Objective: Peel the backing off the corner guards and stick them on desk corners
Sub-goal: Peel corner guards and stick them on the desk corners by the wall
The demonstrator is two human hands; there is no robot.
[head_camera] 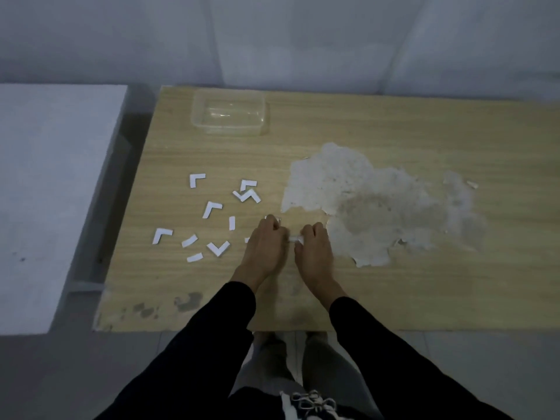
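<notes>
Both hands meet over the middle of the desk [394,292], fingers curled in. The left hand [266,247] and right hand [313,253] seem to pinch a small white guard [294,238] between them, mostly hidden by the thumbs. Its backing can't be made out. White L-shaped pieces [210,209] lie scattered to the left, and a clear tub [230,116] sits at the far edge.

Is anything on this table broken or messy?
Yes. The light wooden desk top has a big whitish patch where its surface has peeled off, beside the right hand, with flakes curling at its edges. Small white L-shaped paper pieces lie scattered left of the left hand. Grey worn spots mark the near left edge.
</notes>
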